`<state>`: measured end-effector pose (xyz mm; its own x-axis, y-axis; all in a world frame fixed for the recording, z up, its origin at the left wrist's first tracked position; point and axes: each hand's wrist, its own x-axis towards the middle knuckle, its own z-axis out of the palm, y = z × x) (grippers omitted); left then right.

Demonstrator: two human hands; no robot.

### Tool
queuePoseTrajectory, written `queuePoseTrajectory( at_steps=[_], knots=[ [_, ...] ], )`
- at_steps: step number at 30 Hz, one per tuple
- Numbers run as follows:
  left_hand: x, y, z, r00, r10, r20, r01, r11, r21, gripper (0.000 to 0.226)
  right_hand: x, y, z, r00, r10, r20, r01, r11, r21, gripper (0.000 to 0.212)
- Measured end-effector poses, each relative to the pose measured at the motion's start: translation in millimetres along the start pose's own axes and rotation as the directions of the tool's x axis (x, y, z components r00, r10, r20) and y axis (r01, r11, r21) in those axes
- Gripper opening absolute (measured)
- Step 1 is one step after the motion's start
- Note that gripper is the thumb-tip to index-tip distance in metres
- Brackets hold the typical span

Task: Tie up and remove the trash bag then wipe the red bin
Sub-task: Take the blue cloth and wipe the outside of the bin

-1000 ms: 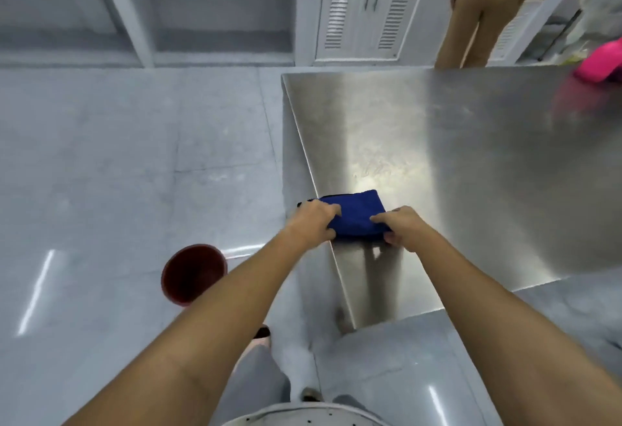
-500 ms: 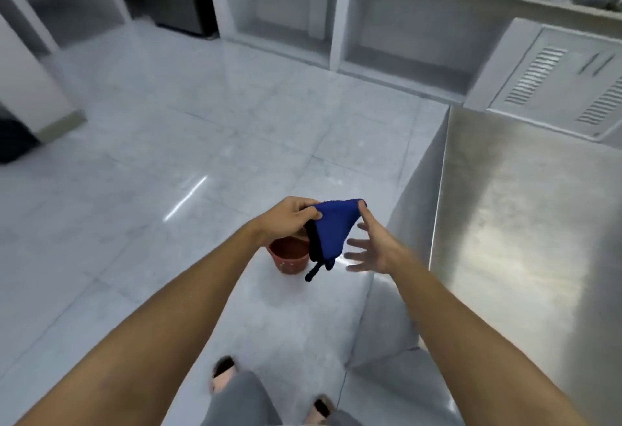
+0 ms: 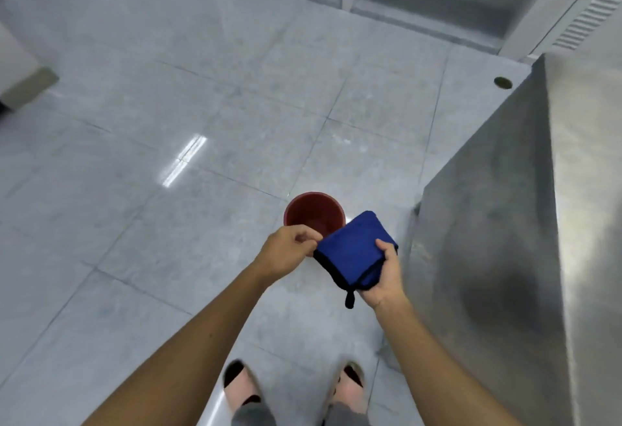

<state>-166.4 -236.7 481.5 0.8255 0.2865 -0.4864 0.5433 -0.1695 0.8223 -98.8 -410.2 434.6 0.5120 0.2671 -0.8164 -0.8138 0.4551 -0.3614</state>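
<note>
- Nearest, at the bottom edge, two feet in slippers (image 3: 242,388) stand on the tiled floor (image 3: 168,257) with toes toward the bin, so the person faces the job squarely.
- Just beyond them, both forearms reach forward and meet at a folded blue cloth (image 3: 353,250) with black trim. A small hanging loop dangles from its near corner.
- The right hand (image 3: 383,277) cradles the cloth from below and carries its weight, with the thumb pressed on the right edge. The left hand (image 3: 289,250) pinches the left corner between thumb and fingertips, probably to open or refold the cloth into a wiping pad.
- Directly behind the hands, the red bin (image 3: 309,210) stands upright on the floor, its near right rim hidden by the cloth. It appears to hold no bag, though the inside is dim and partly covered, so wiping looks like the step at hand.
- To the right, a steel table (image 3: 538,223) rises just beside the bin.
- Farthest, at upper right, is a louvred cabinet door (image 3: 589,11).
</note>
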Motion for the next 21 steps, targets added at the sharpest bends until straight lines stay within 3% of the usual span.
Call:
queuePoseTrajectory(
  at_steps=[2,5,9,12,16,19,21],
  knots=[
    [32,-35,10,1.000,-0.017,-0.001,0.017,1.000,0.006,0.013,41,7,-20,0.998,-0.048,-0.034,0.051,0.996,0.074,0.022],
    [92,-97,27,1.000,-0.017,-0.013,0.020,0.973,0.231,0.014,116,15,-58,0.991,-0.101,-0.085,0.110,0.988,0.112,0.018],
    [188,-196,51,0.995,0.054,-0.081,-0.005,0.857,0.516,0.025,236,33,-108,0.980,-0.128,-0.155,0.127,0.992,-0.016,0.015],
    [258,-265,73,0.972,0.235,-0.015,-0.150,0.668,0.729,0.036,326,48,-133,0.969,-0.169,-0.181,0.137,0.975,-0.175,0.011],
    [333,-332,85,0.893,0.413,0.179,-0.371,0.448,0.814,0.045,422,50,-136,0.944,-0.238,-0.227,0.143,0.918,-0.370,0.012],
    [374,-369,78,0.795,0.480,0.371,-0.478,0.119,0.870,0.046,475,37,-131,0.924,-0.336,-0.184,0.220,0.860,-0.461,0.016],
    [392,-384,77,0.688,0.593,0.417,-0.510,-0.013,0.860,0.033,502,29,-132,0.913,-0.392,-0.109,0.284,0.807,-0.518,0.023]
  ],
)
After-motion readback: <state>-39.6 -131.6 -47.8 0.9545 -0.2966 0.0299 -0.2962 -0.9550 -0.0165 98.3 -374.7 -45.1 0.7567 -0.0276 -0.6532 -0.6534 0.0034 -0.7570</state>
